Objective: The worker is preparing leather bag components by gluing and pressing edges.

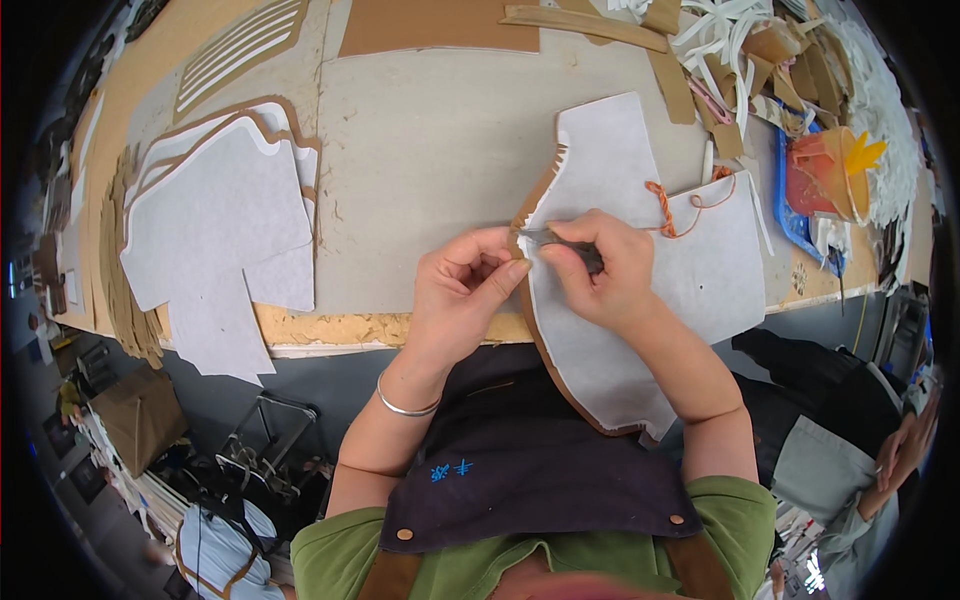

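A large white panel with a brown edge lies across the table's front, its lower part hanging over my apron. Along its curved left side, the edge has a row of small notches. My left hand pinches that brown edge between thumb and fingers. My right hand grips a small dark metal tool, its tip at the edge beside my left fingertips; the tool's exact kind is hidden by my fingers. An orange twisted cord rests on the panel above my right hand.
Stacked white pieces and brown strips lie left. Cardboard lies at the back. Scraps, an orange cup and a blue tray are right. Other people are at both sides below the table.
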The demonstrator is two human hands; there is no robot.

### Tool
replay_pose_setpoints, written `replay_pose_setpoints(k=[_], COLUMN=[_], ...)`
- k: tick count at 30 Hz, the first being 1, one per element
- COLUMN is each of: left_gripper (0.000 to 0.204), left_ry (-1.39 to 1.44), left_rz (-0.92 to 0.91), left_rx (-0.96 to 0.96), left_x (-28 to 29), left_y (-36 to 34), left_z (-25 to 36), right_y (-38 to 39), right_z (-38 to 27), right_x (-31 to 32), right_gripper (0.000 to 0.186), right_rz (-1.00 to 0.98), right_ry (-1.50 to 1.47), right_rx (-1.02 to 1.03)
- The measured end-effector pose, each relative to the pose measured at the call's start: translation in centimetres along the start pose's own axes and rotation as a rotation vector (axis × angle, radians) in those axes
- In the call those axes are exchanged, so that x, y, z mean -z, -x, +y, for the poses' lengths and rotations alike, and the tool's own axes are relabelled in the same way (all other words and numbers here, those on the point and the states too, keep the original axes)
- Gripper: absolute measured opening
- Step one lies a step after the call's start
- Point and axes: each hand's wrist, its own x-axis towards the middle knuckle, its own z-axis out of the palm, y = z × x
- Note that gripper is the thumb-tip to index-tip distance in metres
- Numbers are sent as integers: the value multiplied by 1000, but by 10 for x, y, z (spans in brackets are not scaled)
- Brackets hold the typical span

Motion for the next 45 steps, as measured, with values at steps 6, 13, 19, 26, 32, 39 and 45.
replay_pose_setpoints(k=[6,13,19,26,32,39,45], left_gripper=[31,32,32,32,33,33,32], left_ry=[1,-3,-11,-15,-21,-60,-65], left_rz=[12,0,2,-1,5,17,33], left_rx=[-46,-58,-59,-55,-51,-34,-44], left_x=[-1,0,0,1,0,-1,-1], left_y=[0,0,0,0,0,-1,-1], left_z=[-1,-2,-1,-1,-1,0,-2], right_y=[3,-1,0,1,2,4,5], right_z=[-2,-6,-7,-10,-11,-15,-19], right_x=[3,0,-1,0,-2,-7,-11], right_gripper=[25,24,23,23,22,22,21], right_rz=[7,30,38,52,55,69,92], right_ry=[80,144,163,210,186,139,145], right_rx=[3,36,45,47,34,-31,-62])
